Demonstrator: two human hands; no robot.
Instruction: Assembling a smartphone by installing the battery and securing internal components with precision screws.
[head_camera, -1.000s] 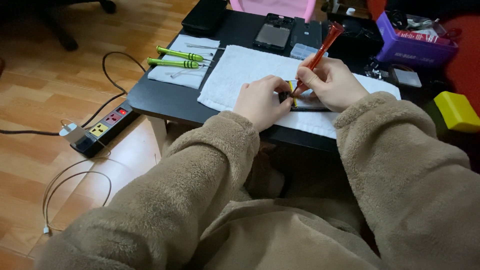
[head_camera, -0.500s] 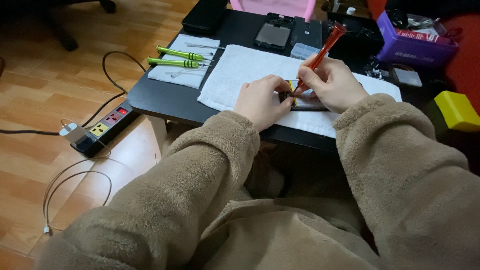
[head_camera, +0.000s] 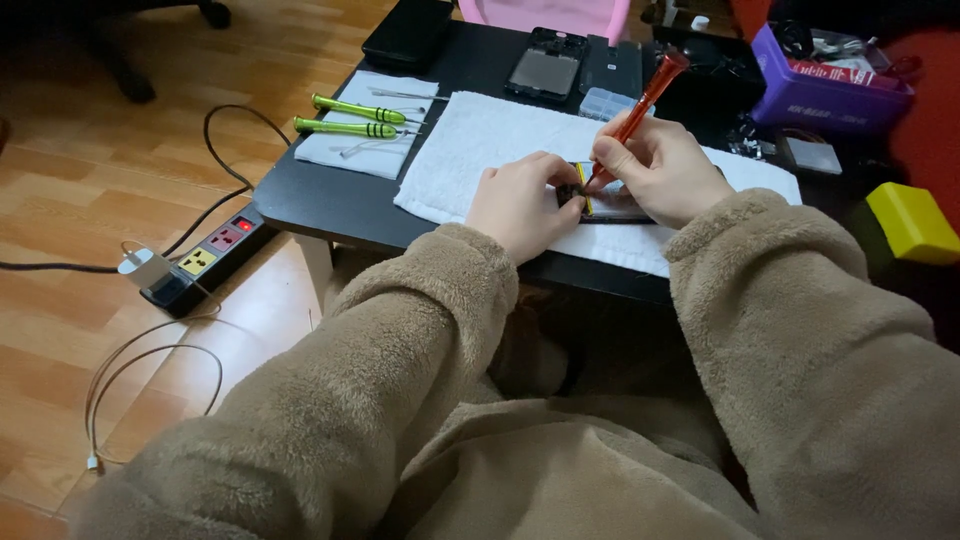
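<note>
**Screwdriver tip on the opened device, work in the middle**

Head view: the right hand grips an orange screwdriver, its tip down on a small opened device lying on the white towel. The left hand presses its curled fingers on the device's edge. The device looks partly taken apart; two green screwdrivers lie unused, well apart.

Both hands crowd the middle of the white towel, the left hand and the right hand pressed around the small device, so little room is left between them. The orange screwdriver slants up and back, barring the way from behind. The towel's left part lies open. Further left, two green screwdrivers block the cloth. The purple box and yellow block hem the worktop on the right.
</note>
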